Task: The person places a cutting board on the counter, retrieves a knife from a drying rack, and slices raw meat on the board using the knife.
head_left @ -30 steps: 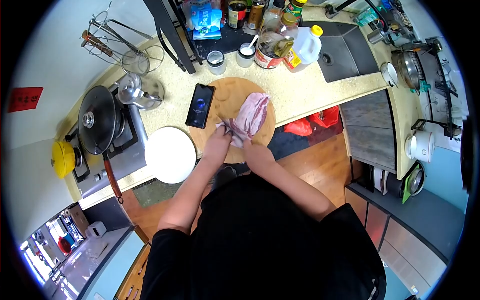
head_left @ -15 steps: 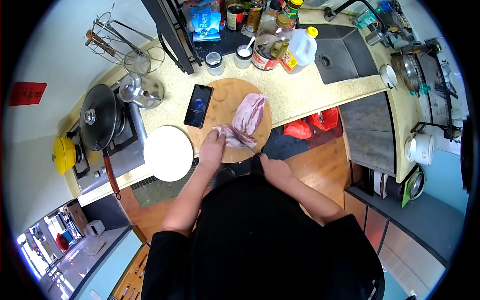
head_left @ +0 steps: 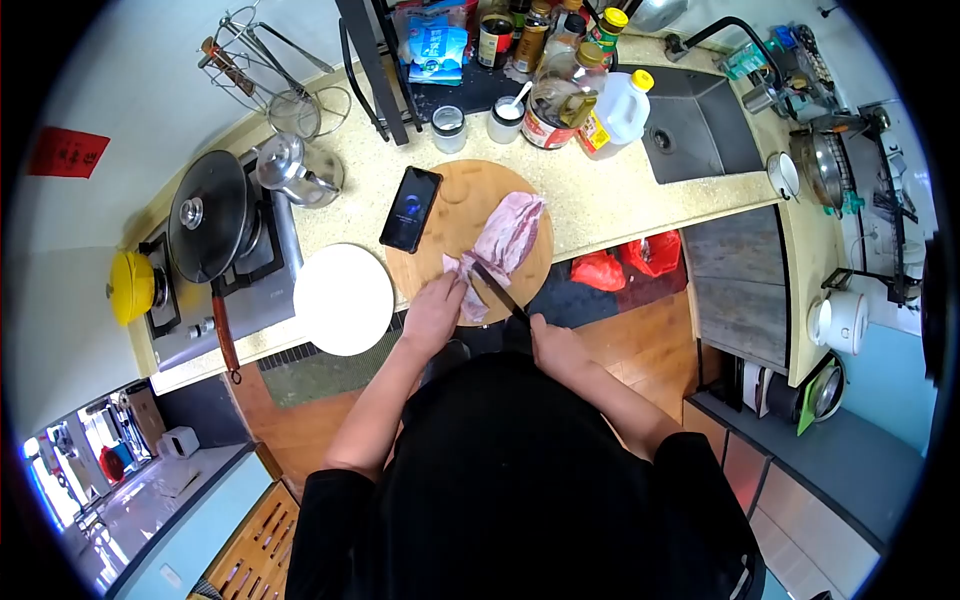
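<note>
A round wooden board (head_left: 450, 200) lies at the counter's front edge with a large piece of raw meat (head_left: 510, 230) on its right half. My left hand (head_left: 435, 312) is closed on a smaller pale strip of meat (head_left: 474, 303) at the board's lower part. A dark-bladed knife (head_left: 500, 291) reaches from my right hand (head_left: 555, 345) up to the meat, its blade between the strip and the large piece. Whether the two are fully parted cannot be made out. The fingers of my right hand are wrapped round the handle, just off the board's edge.
A black phone (head_left: 411, 209) rests on the board's left edge. Left of the board is a white plate (head_left: 343, 300), then a stove with a lidded wok (head_left: 210, 215). Jars (head_left: 449, 130), bottles and a jug (head_left: 615, 115) stand behind; a sink (head_left: 700, 125) is at the right.
My left hand has shifted down and right over the strip. The knife blade now shows flatter and broader over the meat, farther onto the board. The whole view has turned slightly.
</note>
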